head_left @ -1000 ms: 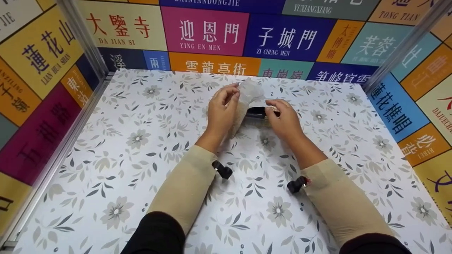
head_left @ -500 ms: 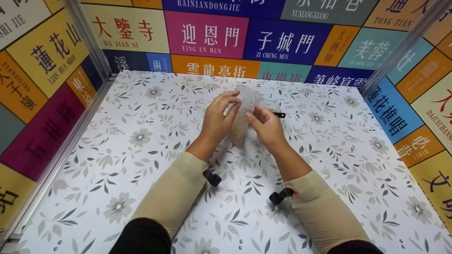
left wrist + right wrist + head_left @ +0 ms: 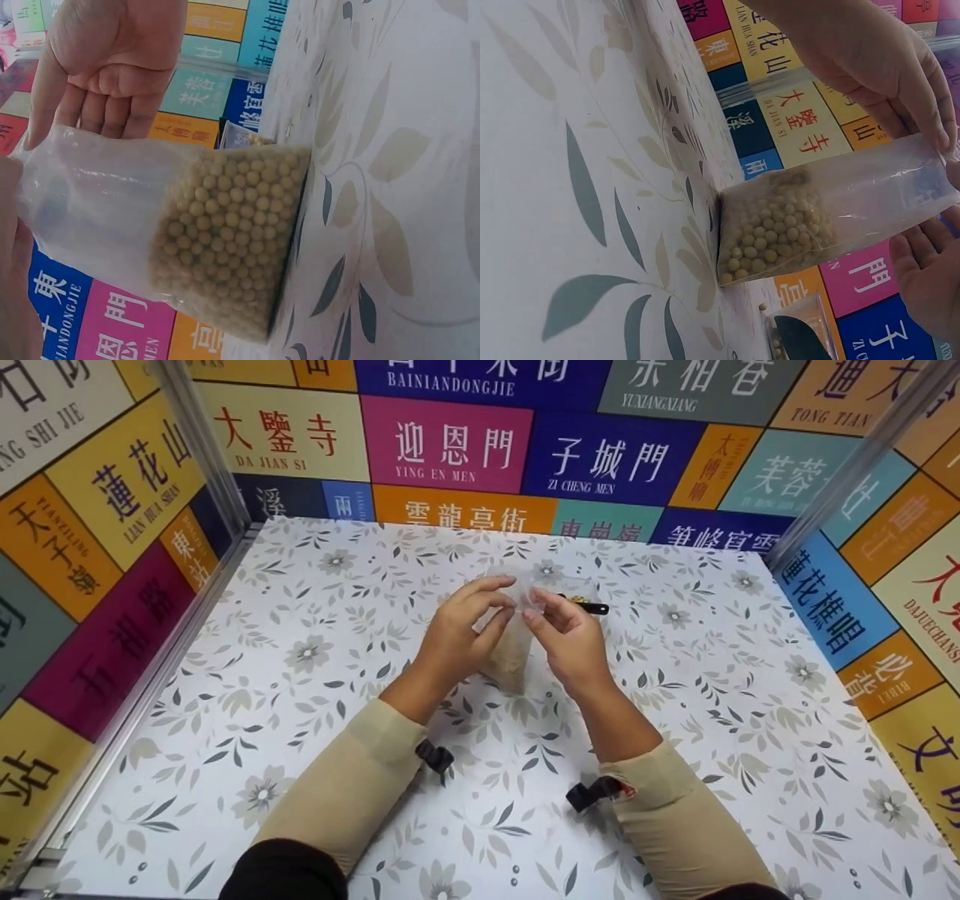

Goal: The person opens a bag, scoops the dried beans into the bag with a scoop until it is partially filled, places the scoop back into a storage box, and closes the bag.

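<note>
A translucent plastic bag of soybeans [image 3: 508, 658] stands on the table between the hands. In the left wrist view, round beige beans [image 3: 225, 225] fill its lower half, and its upper half is slack. My left hand [image 3: 465, 630] pinches the bag's top corner between thumb and fingers. At the opposite top corner, my right hand [image 3: 574, 641] pinches the plastic too. Behind the right hand lies a scoop with a black handle [image 3: 595, 608]. The right wrist view shows its dark blade [image 3: 799, 339] over a clear container with some beans, partly cut off by the frame.
One loose bean [image 3: 763, 307] lies near the container. The table [image 3: 360, 817] has a white cloth with a grey leaf pattern. Colourful panels [image 3: 457, 442] with characters wall off the back and sides, with metal posts [image 3: 217, 442] at the corners.
The right hand has let go of the scoop behind the bag and moved left to the bag's top. The bag, held by the left hand, has come slightly nearer and now stands between both hands.
</note>
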{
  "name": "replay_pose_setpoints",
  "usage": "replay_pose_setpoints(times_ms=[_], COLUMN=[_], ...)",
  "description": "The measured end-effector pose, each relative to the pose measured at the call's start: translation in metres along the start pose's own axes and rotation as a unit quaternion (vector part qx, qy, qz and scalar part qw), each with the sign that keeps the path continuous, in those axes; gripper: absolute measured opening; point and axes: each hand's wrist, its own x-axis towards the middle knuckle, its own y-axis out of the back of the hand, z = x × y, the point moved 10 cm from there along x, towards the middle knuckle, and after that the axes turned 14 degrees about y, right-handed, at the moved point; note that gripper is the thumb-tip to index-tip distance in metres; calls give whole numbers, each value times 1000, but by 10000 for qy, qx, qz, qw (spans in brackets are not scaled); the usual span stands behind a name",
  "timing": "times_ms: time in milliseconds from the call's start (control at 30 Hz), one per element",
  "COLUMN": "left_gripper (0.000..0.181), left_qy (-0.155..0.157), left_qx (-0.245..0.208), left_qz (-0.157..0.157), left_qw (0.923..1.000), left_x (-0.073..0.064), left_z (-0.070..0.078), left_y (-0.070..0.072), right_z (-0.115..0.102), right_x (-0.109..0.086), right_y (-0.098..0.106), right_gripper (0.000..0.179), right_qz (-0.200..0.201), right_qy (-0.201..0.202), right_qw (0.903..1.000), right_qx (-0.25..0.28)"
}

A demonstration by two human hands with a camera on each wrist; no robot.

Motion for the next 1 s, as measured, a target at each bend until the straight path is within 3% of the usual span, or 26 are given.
replay_pose_setpoints(times_ms=[100,167,200,267,367,400,433,533,733,1000], left_gripper=[40,53,57,59,56,54,52,47,27,17], left_qy=[745,1509,1906,2566,3115,3172,3186,3159,3043,2830], left_qx=[-603,-1240,-1626,-2510,-3486,-3686,-3796,-3751,-3398,-3120], left_qz=[38,-109,-264,-687,-1209,-1289,-1313,-1157,-756,-453], left_qw=[9954,9807,9677,9308,8757,8642,8586,8638,8867,9058], left_x=[5,8,8,6,1,0,-1,0,-1,-4], left_z=[-26,-51,-64,-84,-96,-97,-97,-98,-97,-88], left_y=[3,-1,-5,-18,-34,-36,-37,-35,-29,-18], right_z=[0,0,0,0,2,3,3,6,15,22], right_x=[-2,-3,-3,-5,-6,-6,-6,-5,1,7], right_y=[0,-1,-1,-3,-4,-3,-2,3,18,36], right_gripper=[46,46,46,47,48,47,46,41,31,33], right_qz=[46,70,74,65,103,134,171,288,482,933], right_qy=[92,162,199,242,255,252,247,263,267,71], right_qw=[9999,9997,9995,9992,9987,9985,9985,9979,9953,9898], right_qx=[112,180,219,306,426,459,468,507,793,1071])
